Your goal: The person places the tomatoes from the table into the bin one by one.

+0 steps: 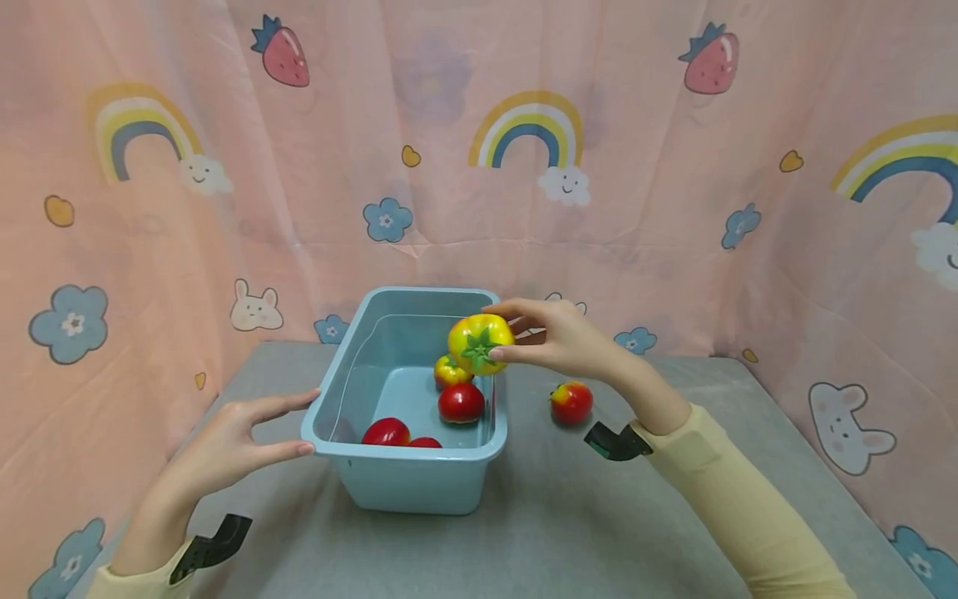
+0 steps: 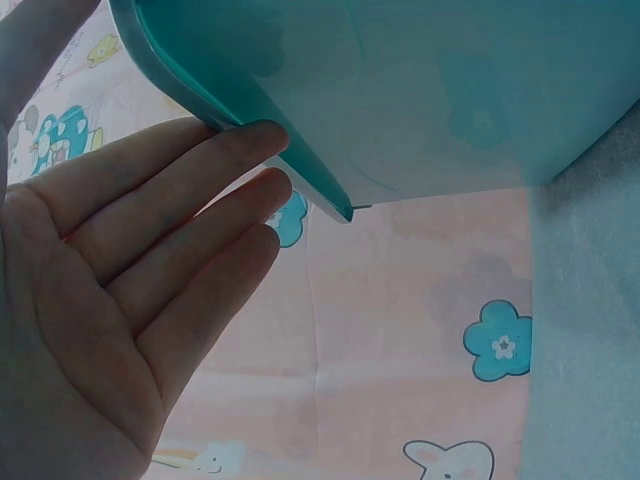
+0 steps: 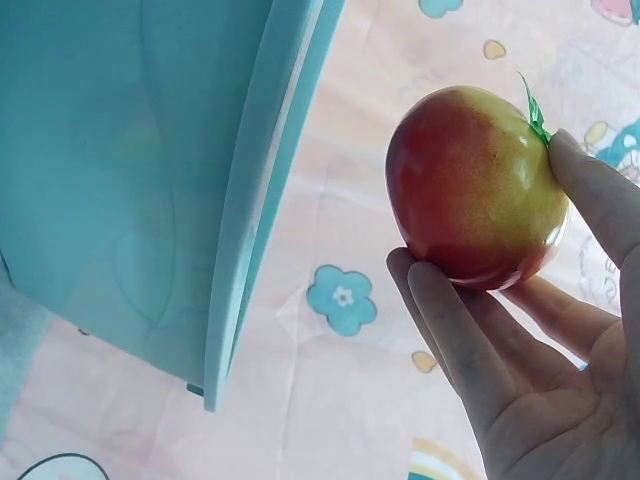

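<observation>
My right hand (image 1: 566,337) pinches a yellow-and-red tomato (image 1: 471,334) between thumb and fingers, above the right rim of a blue plastic basin (image 1: 412,478). In the right wrist view the tomato (image 3: 470,190) shows a red side and a green leafy top by the thumb. My left hand (image 1: 235,437) touches the basin's near left corner; in the left wrist view its fingers (image 2: 190,200) lie straight against the rim. Inside the basin are a yellow-red tomato (image 1: 452,372), a red tomato (image 1: 461,403) and two more red ones, partly hidden by the near wall.
Another red tomato (image 1: 572,403) with a yellow patch lies on the grey tabletop (image 1: 599,516), right of the basin. A pink printed curtain (image 1: 449,241) hangs behind the table and along both sides. Each wrist carries a black mount (image 1: 619,442).
</observation>
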Motion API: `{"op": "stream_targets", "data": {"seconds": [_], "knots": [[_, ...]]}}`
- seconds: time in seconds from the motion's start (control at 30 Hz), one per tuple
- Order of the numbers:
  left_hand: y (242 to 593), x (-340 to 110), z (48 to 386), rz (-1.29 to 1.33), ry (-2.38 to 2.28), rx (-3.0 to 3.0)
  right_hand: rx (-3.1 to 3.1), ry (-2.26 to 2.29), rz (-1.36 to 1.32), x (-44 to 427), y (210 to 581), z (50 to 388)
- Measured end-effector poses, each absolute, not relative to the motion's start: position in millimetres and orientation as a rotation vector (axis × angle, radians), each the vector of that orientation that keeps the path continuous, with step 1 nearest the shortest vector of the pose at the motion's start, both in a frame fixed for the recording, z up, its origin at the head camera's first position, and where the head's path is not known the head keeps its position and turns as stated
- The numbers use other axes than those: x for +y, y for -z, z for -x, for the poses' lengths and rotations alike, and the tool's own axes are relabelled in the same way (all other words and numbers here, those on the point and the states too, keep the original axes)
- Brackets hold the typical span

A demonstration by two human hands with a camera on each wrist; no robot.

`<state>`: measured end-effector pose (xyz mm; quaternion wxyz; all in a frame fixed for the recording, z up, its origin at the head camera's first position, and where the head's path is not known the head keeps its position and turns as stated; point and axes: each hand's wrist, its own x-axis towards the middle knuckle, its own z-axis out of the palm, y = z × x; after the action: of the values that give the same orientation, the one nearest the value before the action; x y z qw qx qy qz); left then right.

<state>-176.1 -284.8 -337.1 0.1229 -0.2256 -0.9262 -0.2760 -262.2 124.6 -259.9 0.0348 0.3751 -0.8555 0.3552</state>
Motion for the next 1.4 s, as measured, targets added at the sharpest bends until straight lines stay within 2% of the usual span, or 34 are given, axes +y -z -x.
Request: {"op": "stream_targets", "data": {"seconds": [0.63, 1.4], "knots": [[336, -284, 176, 0.664, 0.787, -2.699, -2.599, -1.117, -1.228, 108, 259, 277], [335, -284, 176, 0.642, 0.81, -2.712, -2.644, -1.177, -0.979, 172, 293, 284]]}}
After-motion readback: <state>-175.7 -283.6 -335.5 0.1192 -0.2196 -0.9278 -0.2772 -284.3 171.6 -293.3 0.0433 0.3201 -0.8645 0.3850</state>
